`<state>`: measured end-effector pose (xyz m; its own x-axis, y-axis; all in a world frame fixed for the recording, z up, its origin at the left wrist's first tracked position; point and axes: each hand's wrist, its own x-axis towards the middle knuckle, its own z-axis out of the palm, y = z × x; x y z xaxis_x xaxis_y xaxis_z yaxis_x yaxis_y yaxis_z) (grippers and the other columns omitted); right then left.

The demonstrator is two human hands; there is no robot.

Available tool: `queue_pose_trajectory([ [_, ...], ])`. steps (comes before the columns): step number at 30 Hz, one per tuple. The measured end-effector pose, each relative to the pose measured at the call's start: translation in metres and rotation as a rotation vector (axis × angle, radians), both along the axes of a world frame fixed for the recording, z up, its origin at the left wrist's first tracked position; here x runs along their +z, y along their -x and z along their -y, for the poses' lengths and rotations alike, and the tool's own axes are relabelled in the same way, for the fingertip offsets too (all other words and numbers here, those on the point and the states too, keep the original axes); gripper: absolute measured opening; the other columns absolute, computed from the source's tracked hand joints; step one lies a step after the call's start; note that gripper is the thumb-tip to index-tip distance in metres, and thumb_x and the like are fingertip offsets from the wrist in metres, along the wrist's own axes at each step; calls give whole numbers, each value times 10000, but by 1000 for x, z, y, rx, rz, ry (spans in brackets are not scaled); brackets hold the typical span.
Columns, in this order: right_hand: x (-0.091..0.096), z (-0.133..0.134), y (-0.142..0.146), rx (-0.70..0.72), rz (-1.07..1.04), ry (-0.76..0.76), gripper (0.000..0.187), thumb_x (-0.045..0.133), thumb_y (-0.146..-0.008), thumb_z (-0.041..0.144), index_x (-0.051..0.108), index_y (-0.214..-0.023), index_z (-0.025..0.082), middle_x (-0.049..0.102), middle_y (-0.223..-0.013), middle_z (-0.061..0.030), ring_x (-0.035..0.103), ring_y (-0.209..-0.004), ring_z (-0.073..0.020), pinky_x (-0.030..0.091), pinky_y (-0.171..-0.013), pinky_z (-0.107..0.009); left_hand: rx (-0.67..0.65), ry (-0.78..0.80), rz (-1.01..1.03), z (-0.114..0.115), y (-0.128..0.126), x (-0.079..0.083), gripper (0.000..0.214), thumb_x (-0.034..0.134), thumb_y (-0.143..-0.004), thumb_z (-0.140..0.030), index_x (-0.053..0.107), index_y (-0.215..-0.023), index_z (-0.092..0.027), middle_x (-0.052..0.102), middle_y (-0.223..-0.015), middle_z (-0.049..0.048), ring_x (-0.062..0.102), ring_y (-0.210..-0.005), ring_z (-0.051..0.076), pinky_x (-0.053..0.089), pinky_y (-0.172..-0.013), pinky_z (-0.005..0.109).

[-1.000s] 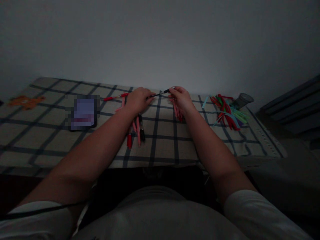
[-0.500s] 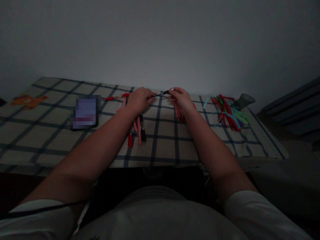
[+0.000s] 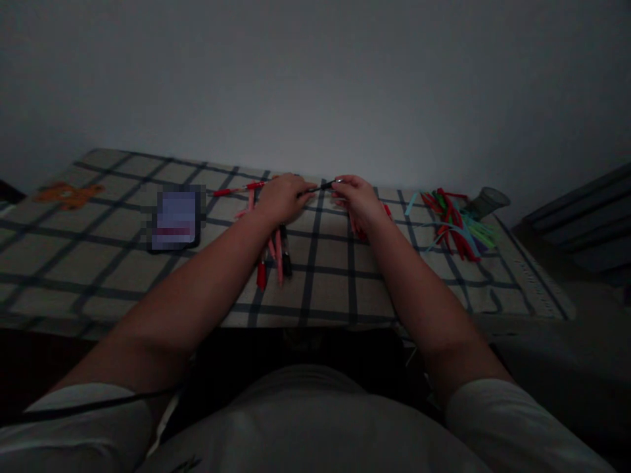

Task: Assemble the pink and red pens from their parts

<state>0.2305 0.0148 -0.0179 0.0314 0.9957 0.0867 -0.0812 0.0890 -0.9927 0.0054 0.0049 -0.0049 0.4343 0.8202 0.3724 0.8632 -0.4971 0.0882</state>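
One black pen (image 3: 325, 186) stretches between left grip (image 3: 286, 199) and right grip (image 3: 358, 199), each pinched on an end.

On a beige, dark-checked cloth-covered surface (image 3: 330, 289): flat orange irregular piece (image 3: 69, 196) far left, dark-edged rectangular device (image 3: 175, 220) nearer centre, grey see-through cup (image 3: 491, 202) beside multicoloured ribbon-like strips (image 3: 450, 223) at right.
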Motion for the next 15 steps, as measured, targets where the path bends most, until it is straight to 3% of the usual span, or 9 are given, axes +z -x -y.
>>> queue_pose_trajectory([
  [15,8,14,6,11,19,1,173,836,-915,180,705,-1002,250,753,-879,48,722,-794,-96,555,-687,-191,-70,-46,-26,-7,0,-6,440,507,-1195,-360,781,-1531,-289,832,-1395,95,728,-1351,296,550,-1044,383],
])
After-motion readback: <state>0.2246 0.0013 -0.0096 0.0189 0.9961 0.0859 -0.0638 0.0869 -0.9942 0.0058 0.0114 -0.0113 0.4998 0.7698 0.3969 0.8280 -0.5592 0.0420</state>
